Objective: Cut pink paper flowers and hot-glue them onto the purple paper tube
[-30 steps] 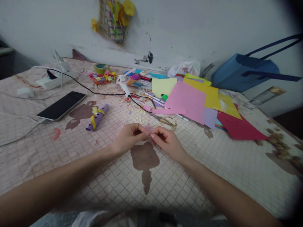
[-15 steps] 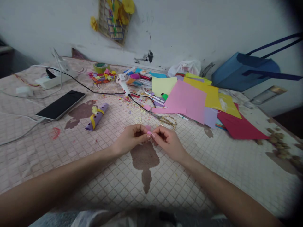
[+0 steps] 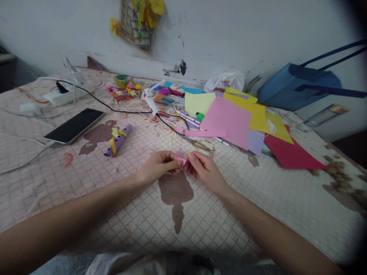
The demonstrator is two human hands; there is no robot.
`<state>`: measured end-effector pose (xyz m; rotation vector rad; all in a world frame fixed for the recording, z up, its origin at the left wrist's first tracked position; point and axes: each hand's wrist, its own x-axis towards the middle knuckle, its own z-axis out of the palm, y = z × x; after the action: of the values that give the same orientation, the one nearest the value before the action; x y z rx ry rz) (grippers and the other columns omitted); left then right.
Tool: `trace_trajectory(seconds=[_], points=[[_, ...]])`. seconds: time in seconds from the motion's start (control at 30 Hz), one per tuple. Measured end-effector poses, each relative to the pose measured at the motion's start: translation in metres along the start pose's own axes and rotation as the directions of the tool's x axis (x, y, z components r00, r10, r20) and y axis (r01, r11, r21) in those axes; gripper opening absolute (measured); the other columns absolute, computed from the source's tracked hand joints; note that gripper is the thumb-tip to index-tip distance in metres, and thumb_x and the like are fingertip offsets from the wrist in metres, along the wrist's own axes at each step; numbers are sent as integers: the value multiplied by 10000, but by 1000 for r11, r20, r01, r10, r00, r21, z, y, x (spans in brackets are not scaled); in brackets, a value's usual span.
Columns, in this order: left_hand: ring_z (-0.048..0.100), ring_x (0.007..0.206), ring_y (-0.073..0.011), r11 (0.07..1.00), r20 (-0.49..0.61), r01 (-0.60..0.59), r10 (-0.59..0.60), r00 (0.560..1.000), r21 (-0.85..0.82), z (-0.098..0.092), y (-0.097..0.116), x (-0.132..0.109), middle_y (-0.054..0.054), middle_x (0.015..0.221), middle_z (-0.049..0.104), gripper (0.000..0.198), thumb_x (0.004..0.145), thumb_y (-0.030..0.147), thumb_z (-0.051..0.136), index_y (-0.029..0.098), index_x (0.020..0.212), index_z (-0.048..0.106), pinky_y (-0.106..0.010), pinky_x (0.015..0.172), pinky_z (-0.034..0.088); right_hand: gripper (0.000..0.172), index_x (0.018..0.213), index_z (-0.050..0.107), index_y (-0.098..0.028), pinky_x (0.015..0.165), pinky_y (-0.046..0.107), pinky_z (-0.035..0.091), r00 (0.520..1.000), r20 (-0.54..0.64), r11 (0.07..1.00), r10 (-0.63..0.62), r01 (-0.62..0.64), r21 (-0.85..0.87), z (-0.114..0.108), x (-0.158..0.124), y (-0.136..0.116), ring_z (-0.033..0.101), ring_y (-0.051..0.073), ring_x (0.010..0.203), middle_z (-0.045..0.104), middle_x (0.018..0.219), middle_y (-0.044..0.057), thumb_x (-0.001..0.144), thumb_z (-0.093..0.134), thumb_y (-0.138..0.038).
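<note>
The left hand and right hand are working close together in a narrow grip, their fingertips nearly meeting as they pinch a small pink paper piece between them, just above a brown stain on the cloth-covered counter. The piece is too small to show which fingers are bearing on it or how it is folded, and a paler pink scrap is showing just beyond it. Keeping the pinch this tight and close to the piece looks like the right way to stop such a small bit from slipping or creasing. Just to the far right of the hands, gold-handled scissors are lying open-looped beside a pink paper strip, which is running along the near edge of a pink paper sheet in a spread of coloured sheets. Farther away, a black cord is trailing from a white corded tool among paper scraps, while a purple paper roll banded in yellow and a black smartphone are lying to the left.
</note>
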<state>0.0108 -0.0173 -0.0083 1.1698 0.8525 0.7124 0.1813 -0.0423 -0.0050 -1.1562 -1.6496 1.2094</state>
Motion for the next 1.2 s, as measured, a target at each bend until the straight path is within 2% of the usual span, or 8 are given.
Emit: trace_trajectory(seconds=[0.2,0.43,0.67,0.83,1.03,1.2], points=[[506,545,-77,998,-9,-20,21,1000,57,-1,-1,0,16,592,570,208,708,309,664,130,709,558,-203,529,379,255,738,530,-177,467,213,392,999,-31,1000,16,-16,8,1,0,-2,482,96,538,518,624,-13,857,493,-399],[498,542,-80,993,-17,-39,41,999,107,1,2,-1,12,568,565,196,719,288,654,119,696,558,-205,532,366,240,744,532,-167,475,209,389,999,-47,1000,19,-18,21,1,1,0,478,91,542,528,626,-10,868,476,-364],[521,557,-92,987,3,-45,45,999,156,-1,1,-1,-3,597,581,203,719,309,650,123,705,569,-207,531,386,185,733,527,-170,499,216,367,998,-51,997,-20,17,-70,0,1,-1,447,96,563,498,643,-16,820,544,-333],[525,533,-91,986,1,-30,31,1000,164,-1,2,-2,-1,577,587,208,710,314,659,125,687,576,-203,515,389,148,718,529,-174,519,221,349,997,-44,985,-65,57,-164,-1,0,1,429,102,577,483,630,-20,830,517,-270],[558,565,-98,990,21,1,-4,1000,139,1,1,-3,-10,632,627,214,640,268,721,121,738,601,-207,538,418,149,702,514,-172,537,222,353,996,-57,991,-64,56,-124,0,0,-1,440,104,593,488,641,-19,828,519,-249],[570,555,-98,987,24,19,-23,999,161,0,-2,-2,-24,622,634,210,680,302,691,117,688,592,-211,548,438,156,710,515,-176,518,218,345,999,-34,992,-41,36,-123,0,-1,1,431,96,565,487,632,-26,834,522,-270]])
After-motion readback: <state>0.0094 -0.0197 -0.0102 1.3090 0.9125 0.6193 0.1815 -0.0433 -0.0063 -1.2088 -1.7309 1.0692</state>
